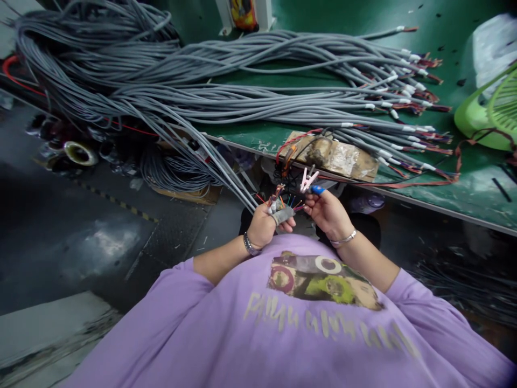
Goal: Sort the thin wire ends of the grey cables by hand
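My left hand [264,223], with a grey cover on its thumb, is closed around the ends of several grey cables [232,180]. Thin coloured wires [290,202] fan out of their stripped ends, with bare copper showing at some tips. Close by on the right, my right hand [325,213] has blue tape on a finger. Its thumb and fingertips are pinched together at the tips of the purple and red wires. Just above those fingers is a pink clothespin [308,180]; I cannot tell whether the hand touches it.
Bundles of grey cables [258,102] lie across the green table [480,194], stripped ends to the right. A taped cardboard block [335,153] sits at the table's front edge. A green fan [493,108] stands at right. Coiled cable [177,170] lies below at left.
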Demonstrator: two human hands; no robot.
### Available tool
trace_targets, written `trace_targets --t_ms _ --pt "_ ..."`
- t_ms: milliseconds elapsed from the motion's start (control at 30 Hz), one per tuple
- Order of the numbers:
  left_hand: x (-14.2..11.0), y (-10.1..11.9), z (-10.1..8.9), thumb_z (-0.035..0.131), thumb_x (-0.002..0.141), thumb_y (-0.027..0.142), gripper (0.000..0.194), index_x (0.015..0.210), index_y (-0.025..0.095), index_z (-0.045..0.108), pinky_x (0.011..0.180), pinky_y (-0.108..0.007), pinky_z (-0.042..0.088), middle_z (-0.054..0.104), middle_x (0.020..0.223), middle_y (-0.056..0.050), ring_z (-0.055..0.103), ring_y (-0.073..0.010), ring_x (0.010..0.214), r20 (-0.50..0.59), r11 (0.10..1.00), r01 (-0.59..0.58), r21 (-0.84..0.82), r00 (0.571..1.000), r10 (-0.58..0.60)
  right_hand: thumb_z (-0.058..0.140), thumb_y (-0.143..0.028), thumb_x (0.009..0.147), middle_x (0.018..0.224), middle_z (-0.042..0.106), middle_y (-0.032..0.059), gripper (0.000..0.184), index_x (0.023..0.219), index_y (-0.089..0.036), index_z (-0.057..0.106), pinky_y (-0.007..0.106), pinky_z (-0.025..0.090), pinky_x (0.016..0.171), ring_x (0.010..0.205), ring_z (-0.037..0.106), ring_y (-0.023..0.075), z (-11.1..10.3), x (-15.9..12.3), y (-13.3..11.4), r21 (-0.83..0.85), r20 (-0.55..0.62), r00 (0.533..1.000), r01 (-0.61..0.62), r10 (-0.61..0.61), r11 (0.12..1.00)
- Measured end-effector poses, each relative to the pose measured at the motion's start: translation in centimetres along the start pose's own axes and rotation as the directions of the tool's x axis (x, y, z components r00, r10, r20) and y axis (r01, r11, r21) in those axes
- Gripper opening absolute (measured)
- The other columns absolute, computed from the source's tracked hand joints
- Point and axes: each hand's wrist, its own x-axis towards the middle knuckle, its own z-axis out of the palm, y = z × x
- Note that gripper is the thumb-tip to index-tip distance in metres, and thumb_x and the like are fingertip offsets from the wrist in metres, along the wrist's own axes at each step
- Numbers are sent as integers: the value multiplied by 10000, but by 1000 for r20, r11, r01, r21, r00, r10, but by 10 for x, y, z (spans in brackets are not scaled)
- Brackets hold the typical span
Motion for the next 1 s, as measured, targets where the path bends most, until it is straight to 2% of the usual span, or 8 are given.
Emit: trace_targets --t_ms 100,233,367,567,733,867,1000 --pt "2 14 5 750 691 462 353 633 141 613 413 -201 424 688 591 -47 599 -113 431 14 999 17 -32 1000 -16 719 -639 716 744 646 0 445 790 -215 607 236 499 579 608 557 108 -2 5 -10 12 72 996 -44 43 999" --pt "7 30 16 768 656 472 370 615 142 607 395 -198 400 677 567 -50 577 -107 405 73 998 57 -25 996 -55 638 -771 720 782 665 21 579 847 -206 658 262 491 613 652 580 127 5 15 -14 -92 215 975 77 -56 993" --pt "13 31 22 775 657 490 393 602 135 614 398 -196 397 677 564 -59 582 -108 411 100 998 63 7 993 -63 557 -864 687 746 656 33 701 886 -200 665 292 498 623 696 618 163 12 23 -10 -148 278 953 165 -119 975" --pt "17 22 22 773 653 460 362 610 139 609 386 -194 382 672 557 -47 578 -110 402 71 998 61 -30 996 -59 606 -867 638 740 667 48 651 803 -238 621 332 533 603 772 667 226 19 24 -7 -90 237 964 145 -121 985" --pt "19 19 21 766 669 447 357 605 128 618 379 -189 375 673 557 -54 581 -109 397 72 997 73 -14 995 -72 592 -882 635 770 686 83 668 796 -233 593 357 541 597 853 676 276 26 22 -8 -119 184 974 152 -129 981" --pt "19 19 20 771 664 438 350 606 130 615 372 -186 371 668 546 -46 578 -109 390 73 997 72 -22 995 -71 548 -888 666 800 691 61 675 850 -241 605 328 535 627 847 668 240 23 22 -6 -91 221 967 151 -128 984" --pt "13 20 19 767 673 464 375 598 129 616 386 -191 400 674 554 -55 583 -112 402 91 998 63 -16 994 -62 532 -882 686 802 691 44 673 850 -235 616 295 517 608 732 639 188 18 19 -8 -4 230 972 43 -41 999"
